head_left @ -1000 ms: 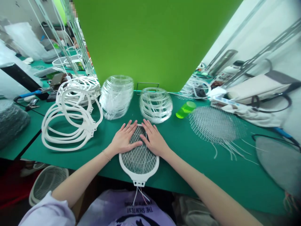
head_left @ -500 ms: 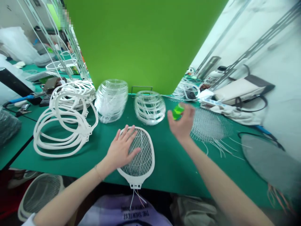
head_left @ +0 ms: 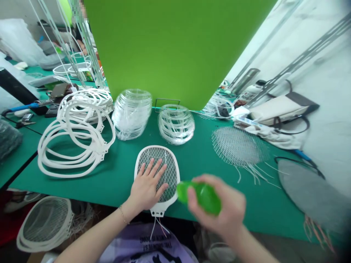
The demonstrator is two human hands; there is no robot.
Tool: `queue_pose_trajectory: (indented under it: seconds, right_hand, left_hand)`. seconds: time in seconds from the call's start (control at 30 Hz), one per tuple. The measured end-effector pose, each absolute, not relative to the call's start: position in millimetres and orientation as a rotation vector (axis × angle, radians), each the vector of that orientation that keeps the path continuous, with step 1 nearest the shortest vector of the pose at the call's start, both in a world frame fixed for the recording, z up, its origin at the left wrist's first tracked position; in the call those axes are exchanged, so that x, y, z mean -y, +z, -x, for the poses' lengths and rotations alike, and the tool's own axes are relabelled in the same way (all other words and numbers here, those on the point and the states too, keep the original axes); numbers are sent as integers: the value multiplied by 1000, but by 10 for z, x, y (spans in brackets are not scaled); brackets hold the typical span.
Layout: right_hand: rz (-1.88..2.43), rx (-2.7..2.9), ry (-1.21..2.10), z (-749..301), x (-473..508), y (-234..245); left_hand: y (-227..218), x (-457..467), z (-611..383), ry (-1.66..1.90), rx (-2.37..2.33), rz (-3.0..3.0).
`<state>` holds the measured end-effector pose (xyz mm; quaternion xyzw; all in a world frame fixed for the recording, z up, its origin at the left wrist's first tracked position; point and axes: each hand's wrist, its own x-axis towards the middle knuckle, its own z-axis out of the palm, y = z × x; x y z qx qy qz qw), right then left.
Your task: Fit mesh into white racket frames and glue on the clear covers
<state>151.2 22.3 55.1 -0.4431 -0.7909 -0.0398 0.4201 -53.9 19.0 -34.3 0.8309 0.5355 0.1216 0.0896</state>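
Observation:
A white oval racket head with wire mesh (head_left: 161, 160) lies on the green table (head_left: 208, 164) near its front edge, thin wires trailing from its neck. My left hand (head_left: 148, 186) rests flat on the mesh, fingers spread. My right hand (head_left: 219, 208), blurred by motion, is closed around a translucent green bottle (head_left: 201, 195) held above the table's front edge, just right of the racket's neck.
Loose white racket frames (head_left: 76, 138) pile at the left. Two stacks of clear rings (head_left: 133, 113) (head_left: 176, 123) stand behind the racket, before a green board (head_left: 170, 47). Loose mesh sheets (head_left: 236, 146) (head_left: 307, 190) lie right. More frames (head_left: 44, 223) sit below the table's left edge.
My right hand left the racket, picked the green bottle up from the table behind, and brought it down toward the racket's neck. The left hand stayed on the mesh.

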Motion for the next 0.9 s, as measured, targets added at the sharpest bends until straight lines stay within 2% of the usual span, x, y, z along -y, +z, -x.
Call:
queue_pose_trajectory:
  seconds: [0.07,0.17,0.33,0.63,0.9]
  right_hand:
    - [975,2100,11,-1306,179,454]
    - [1002,2114,37,-1244,243,309]
    - [1318,1904,-194,-1442,-284,213]
    - [1794,1857,-61,-1200,-1288,156]
    - [1739,2087,78,-480,-1836,227]
  left_hand:
    - [-346,-183,531,378,-1593,-2469]
    - [-348,-186,556,379,-1568,-2452]
    - [-293,-171,610,325,-1452,-2416]
    - [-233,37,338,316,-1170,-2514]
    - [-289,40,339,331,-1195,-2504]
